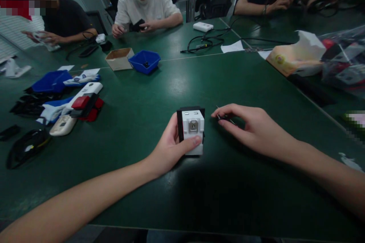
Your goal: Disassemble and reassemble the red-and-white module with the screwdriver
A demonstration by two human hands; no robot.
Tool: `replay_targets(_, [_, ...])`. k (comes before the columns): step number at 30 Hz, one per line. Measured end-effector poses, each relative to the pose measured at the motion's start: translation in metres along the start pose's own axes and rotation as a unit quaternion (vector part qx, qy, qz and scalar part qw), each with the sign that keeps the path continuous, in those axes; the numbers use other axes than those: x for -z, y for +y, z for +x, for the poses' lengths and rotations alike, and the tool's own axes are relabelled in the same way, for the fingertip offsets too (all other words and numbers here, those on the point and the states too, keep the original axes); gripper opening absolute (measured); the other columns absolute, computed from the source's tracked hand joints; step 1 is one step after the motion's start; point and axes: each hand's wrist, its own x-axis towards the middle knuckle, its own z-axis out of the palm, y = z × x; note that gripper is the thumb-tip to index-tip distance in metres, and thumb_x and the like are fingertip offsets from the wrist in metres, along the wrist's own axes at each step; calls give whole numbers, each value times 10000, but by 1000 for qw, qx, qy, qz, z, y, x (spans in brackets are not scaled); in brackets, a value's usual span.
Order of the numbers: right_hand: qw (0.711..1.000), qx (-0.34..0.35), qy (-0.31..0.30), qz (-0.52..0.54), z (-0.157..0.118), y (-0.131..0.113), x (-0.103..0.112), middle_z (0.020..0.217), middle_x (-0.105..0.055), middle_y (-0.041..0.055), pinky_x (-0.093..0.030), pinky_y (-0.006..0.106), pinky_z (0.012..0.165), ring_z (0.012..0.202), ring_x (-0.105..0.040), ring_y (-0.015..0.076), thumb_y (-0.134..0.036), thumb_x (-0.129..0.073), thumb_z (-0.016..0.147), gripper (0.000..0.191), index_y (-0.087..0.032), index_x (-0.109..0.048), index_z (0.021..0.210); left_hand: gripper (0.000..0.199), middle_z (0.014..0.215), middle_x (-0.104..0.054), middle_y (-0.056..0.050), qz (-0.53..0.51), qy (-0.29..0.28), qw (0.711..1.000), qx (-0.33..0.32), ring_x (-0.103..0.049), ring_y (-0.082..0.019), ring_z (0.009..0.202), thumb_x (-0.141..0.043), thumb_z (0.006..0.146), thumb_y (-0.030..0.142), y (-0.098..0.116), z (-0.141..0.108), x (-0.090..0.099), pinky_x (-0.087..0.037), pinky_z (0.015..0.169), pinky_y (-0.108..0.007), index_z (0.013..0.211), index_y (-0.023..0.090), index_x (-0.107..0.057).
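My left hand [168, 146] is wrapped around a small white and black block-shaped device [188, 121], its thumb across the white face. A square metal fitting [193, 126] shows on that face, with two small slots above it. To the right, apart from the device, my right hand [251, 123] pinches a small, thin dark piece [221, 117] between thumb and fingers, low over the green table [171, 91]. A fine tip sticks up from the piece; its exact kind is too small to make out.
A cardboard box [119, 60] and a blue bin [145, 62] stand ahead. Gloves, red parts and a cable coil [27, 148] lie on the left. Black cables [203, 41] and a torn paper package [296, 55] lie farther off. Several people sit around the table.
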Motion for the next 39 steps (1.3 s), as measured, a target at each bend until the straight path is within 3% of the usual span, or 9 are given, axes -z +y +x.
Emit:
replay_targets(3, [993,-27,74,84,2,-10,0,1089,-751,88,-587,376,770,937,-719,242,-329,-687,944,111,-227,-720,917,618,1240,-685,-91,-8,13,1000,3,-730,-280,1087,-891,809,342,0,4,1,-621,805,-335,1297,237,-526])
replay_targets(5, [977,-89,89,173,3,-16,-3,916,-736,62,-583,332,669,786,-700,206,-369,-750,901,150,-222,-723,894,647,1242,-679,-84,-2,15,1000,-5,-731,-288,1104,-910,781,299,0,6,2,-625,829,-356,1292,244,-517])
replay_targets(8, [920,-168,98,341,3,-23,-12,768,-697,-2,-603,282,603,640,-690,158,-373,-840,823,258,-214,-681,951,682,1200,-682,-56,26,20,999,-30,-724,-246,1085,-943,727,229,1,8,3,-604,933,-373,1268,235,-528])
replay_targets(11, [874,-175,91,444,1,-29,-20,849,-744,-5,-651,290,636,654,-734,158,-317,-875,789,399,-221,-666,1115,717,1245,-667,-67,39,12,998,-43,-699,-221,1104,-951,707,200,2,8,2,-578,1006,-375,1284,221,-527])
replay_targets(17, [902,-202,47,380,-4,-39,-25,908,-814,62,-686,360,768,821,-792,231,-380,-825,830,265,-215,-814,1037,796,1348,-632,-93,45,3,998,-53,-622,-276,1278,-956,683,215,4,7,0,-519,1108,-405,1338,218,-504])
replay_targets(23, [908,-158,74,382,-7,-44,-30,1029,-804,49,-683,351,845,892,-786,213,-302,-808,847,165,-258,-835,1004,754,1304,-647,-92,58,12,996,-67,-627,-280,1258,-944,708,251,2,9,-1,-512,1104,-412,1320,217,-505])
replay_targets(30, [893,-170,98,406,-9,-50,-39,939,-810,27,-693,316,781,841,-788,208,-271,-834,820,114,-275,-827,933,657,1318,-644,-86,83,19,993,-84,-607,-272,1295,-897,775,268,4,8,-2,-482,1135,-383,1307,210,-516])
replay_targets(39, [907,-162,110,373,-7,-53,-37,870,-814,17,-696,277,729,762,-797,193,-254,-820,812,93,-250,-807,905,628,1343,-627,-95,92,18,992,-90,-593,-272,1311,-861,809,264,3,8,-3,-461,1156,-377,1320,196,-502])
